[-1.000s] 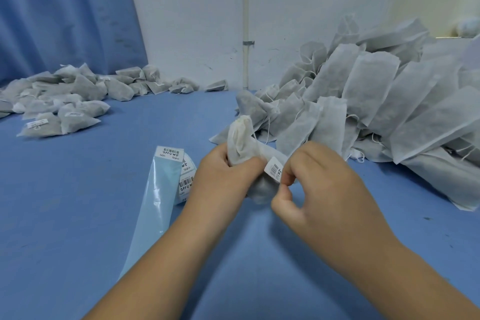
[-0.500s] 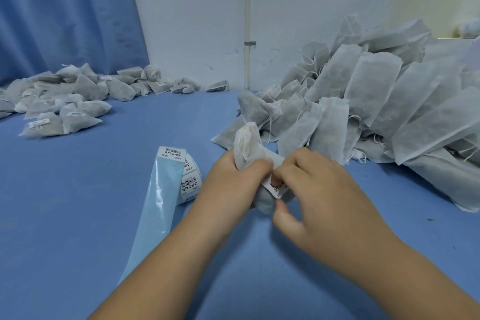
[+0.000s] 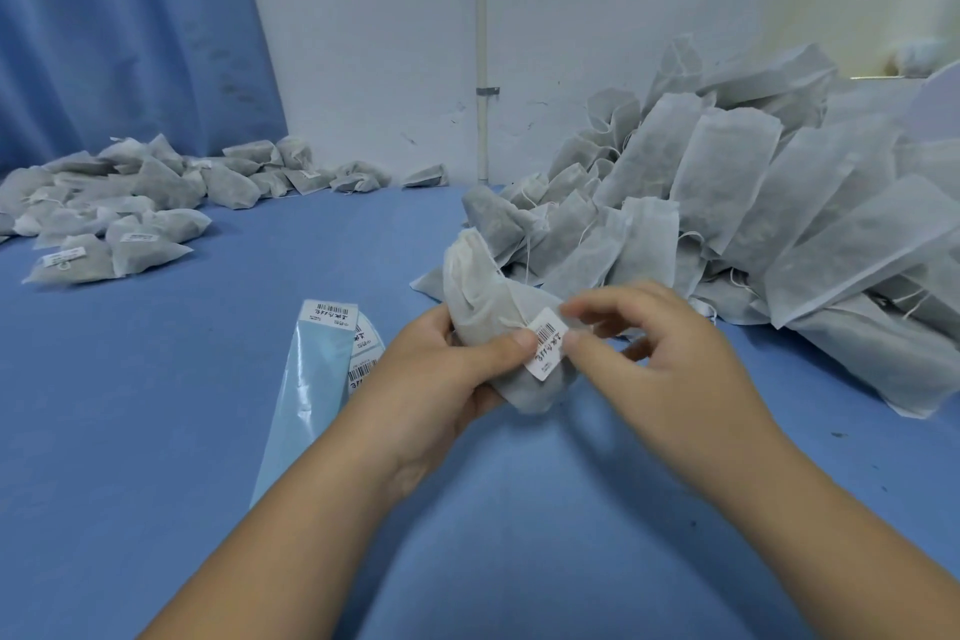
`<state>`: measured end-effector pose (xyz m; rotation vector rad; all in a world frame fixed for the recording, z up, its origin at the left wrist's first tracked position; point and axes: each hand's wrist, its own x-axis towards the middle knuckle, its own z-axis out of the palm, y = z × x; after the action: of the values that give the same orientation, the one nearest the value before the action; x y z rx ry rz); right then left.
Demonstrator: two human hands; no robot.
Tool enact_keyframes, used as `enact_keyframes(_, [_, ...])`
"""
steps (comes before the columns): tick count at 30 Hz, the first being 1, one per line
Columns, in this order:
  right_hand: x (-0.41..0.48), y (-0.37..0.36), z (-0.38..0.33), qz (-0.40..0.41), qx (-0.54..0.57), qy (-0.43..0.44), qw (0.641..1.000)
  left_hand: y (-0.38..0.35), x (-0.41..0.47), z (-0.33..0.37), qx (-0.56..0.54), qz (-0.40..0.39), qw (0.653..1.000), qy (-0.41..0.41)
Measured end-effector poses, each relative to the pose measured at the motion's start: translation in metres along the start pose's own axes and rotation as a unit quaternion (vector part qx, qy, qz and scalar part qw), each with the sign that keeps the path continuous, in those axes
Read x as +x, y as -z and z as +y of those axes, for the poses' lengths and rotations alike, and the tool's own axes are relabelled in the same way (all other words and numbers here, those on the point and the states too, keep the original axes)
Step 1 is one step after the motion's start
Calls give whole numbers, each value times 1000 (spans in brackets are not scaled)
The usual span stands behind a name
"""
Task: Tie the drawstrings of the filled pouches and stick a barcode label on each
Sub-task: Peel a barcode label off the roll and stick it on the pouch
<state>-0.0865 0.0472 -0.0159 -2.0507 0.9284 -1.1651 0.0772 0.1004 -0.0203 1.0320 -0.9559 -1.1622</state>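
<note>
blue tabletop (image 3: pixel 519 535) runs under both forearms. just above it the left hand (image 3: pixel 441 369) wraps its fingers round the belly of the pouch (image 3: pixel 483 296), thumb pressed at the left edge of the barcode label (image 3: pixel 545 343) stuck on the pouch's front. the right hand (image 3: pixel 660 359), right of the pouch, has its thumb tip at the label's other edge; its fingers are curled and blurred, so whether it pinches or only presses i cannot tell. the pouch looks light, soft and squashy, thin cloth over loose fill, its neck gathered on top; probably best held round the body, not by the neck. left of the pouch lies the label strip (image 3: pixel 306 390) with more barcodes. farther right of the pouch a heap of untied-looking pouches (image 3: pixel 727 203) shows dark fill through the cloth; far left of it, labelled pouches (image 3: pixel 119 213) lie below a blue curtain (image 3: pixel 119 31).
</note>
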Motion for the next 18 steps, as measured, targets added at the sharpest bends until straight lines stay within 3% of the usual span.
enact_keyframes(5, [4, 2, 5, -78, 141, -142, 977, -6, -2, -4, 3, -49, 999, -11])
enact_keyframes(10, [3, 1, 7, -67, 214, -171, 960, -8, -3, -9, 62, -57, 996, -12])
enact_keyframes(18, [0, -4, 9, -59, 233, -183, 953, -7, -2, -12, 68, -53, 996, -21])
